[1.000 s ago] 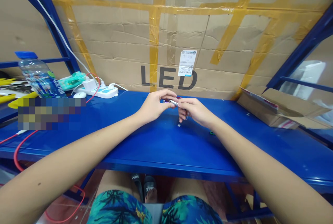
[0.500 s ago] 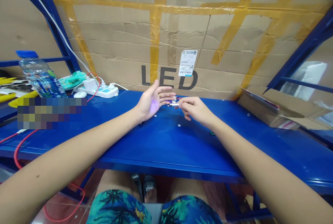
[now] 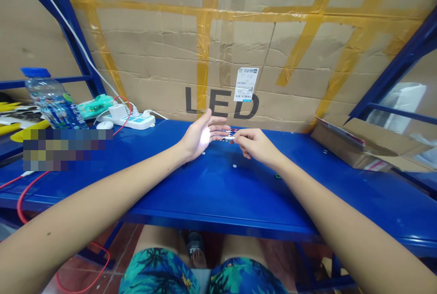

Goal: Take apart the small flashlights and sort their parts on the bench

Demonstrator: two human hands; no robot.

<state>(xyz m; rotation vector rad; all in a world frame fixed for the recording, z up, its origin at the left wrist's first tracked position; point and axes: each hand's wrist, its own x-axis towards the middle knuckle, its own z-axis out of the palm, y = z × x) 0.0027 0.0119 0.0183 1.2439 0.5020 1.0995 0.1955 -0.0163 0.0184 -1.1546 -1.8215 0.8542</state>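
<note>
My right hand (image 3: 257,147) pinches a small silver cylinder (image 3: 229,139) between thumb and index finger, with the remaining fingers curled below. The cylinder lies roughly level, above the middle of the blue table (image 3: 205,198) toward its far edge, and its free end points at my left hand (image 3: 198,140). My left hand is spread, palm turned toward the cylinder, thumb raised and fingers extended to the right; it grips nothing. A bright white spot of light (image 3: 205,135) falls on the left palm. The fingertips of the left hand are near the cylinder; whether they touch it, I cannot tell. Just beyond the cylinder sits a group of small parts (image 3: 234,130), partly red, too small to identify. A small green item (image 3: 278,176) lies on the table near my right forearm. To the left, a white power strip (image 3: 136,121) carries several plugs; beside it stands a bottle (image 3: 56,100) with a blue cap, slightly tilted in this view. To the right rests an open cardboard box (image 3: 353,146). Behind the table, a large taped cardboard panel (image 3: 153,66) bears the letters LED and a white label (image 3: 246,83).
</note>
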